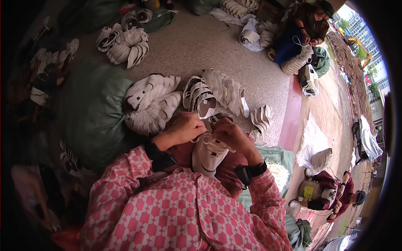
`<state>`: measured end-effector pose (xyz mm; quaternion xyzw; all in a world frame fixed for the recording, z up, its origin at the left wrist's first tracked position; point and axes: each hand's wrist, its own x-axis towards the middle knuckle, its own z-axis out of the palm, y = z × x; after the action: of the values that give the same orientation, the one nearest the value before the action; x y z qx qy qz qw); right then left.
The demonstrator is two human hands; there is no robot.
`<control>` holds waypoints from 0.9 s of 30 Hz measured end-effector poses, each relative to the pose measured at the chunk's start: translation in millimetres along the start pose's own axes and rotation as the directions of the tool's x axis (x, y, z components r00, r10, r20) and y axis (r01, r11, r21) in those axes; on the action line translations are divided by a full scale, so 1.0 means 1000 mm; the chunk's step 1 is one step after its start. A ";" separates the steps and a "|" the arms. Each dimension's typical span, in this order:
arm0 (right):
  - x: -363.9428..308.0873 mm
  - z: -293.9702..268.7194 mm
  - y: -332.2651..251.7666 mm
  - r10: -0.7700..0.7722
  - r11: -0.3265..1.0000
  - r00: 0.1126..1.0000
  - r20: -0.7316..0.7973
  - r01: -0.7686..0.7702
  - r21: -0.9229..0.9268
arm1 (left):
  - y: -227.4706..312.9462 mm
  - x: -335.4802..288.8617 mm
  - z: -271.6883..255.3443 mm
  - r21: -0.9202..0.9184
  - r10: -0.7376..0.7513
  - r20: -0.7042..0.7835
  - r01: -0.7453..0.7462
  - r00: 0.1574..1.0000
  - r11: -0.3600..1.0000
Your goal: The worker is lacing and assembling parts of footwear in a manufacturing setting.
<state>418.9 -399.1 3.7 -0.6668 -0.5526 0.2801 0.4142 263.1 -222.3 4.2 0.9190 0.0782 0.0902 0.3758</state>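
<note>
On my lap lies a white shoe upper (204, 161), its toe toward me and its lace holes facing up. A thin white shoelace (203, 139) loops over it. My left hand (184, 130) is closed in a pinch on the lace at the upper's left side. Across from it, my right hand (231, 134) is also closed, fingers bent over the upper with lace at the fingertips. The exact grip of the fingertips is partly hidden. Just beyond my hands stands a nested row of white uppers with dark linings (200, 97).
A stack of white uppers (153, 102) leans by a large green sack (94, 113) on the left. More uppers (226, 91) and a small stack (261, 119) lie ahead. Green sheeting (274, 157) is at my right. People sit working at upper right (307, 31) and lower right (341, 190).
</note>
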 end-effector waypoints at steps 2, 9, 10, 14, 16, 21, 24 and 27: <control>0.001 -0.001 -0.002 0.012 1.000 1.000 0.002 -0.012 0.010 | 0.002 0.003 0.003 0.032 0.057 -0.051 -0.055 0.997 0.998; 0.004 -0.010 -0.010 -0.016 0.986 0.996 0.082 0.002 0.166 | 0.006 0.006 0.011 0.211 0.096 -0.081 -0.077 0.992 0.974; 0.003 -0.010 -0.009 0.001 0.986 0.996 0.090 -0.016 0.164 | 0.007 0.008 0.014 0.206 0.100 -0.081 -0.081 0.992 0.975; 0.002 -0.002 0.002 0.235 0.884 0.970 0.067 -0.242 0.400 | 0.004 0.014 0.015 0.209 0.122 0.044 -0.129 0.992 0.969; 0.002 0.002 0.009 0.215 0.904 0.975 0.050 -0.218 0.369 | -0.003 0.014 0.010 0.223 0.167 0.109 -0.187 0.980 0.957; 0.007 0.006 0.015 0.212 0.951 0.977 -0.027 -0.200 0.237 | -0.014 0.010 0.010 0.163 0.150 0.111 -0.167 0.982 0.972; 0.012 0.007 0.008 0.025 0.999 0.994 -0.104 -0.022 0.024 | -0.009 0.011 0.015 0.266 0.169 0.156 -0.206 0.973 0.942; 0.013 0.007 0.001 -0.010 0.999 0.991 -0.135 0.003 -0.048 | 0.001 0.013 0.011 0.191 0.130 -0.002 -0.127 0.992 0.973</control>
<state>416.3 -385.2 0.5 -0.6920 -0.5319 0.2196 0.4358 278.0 -227.6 -1.2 0.9532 0.0297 0.1131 0.2789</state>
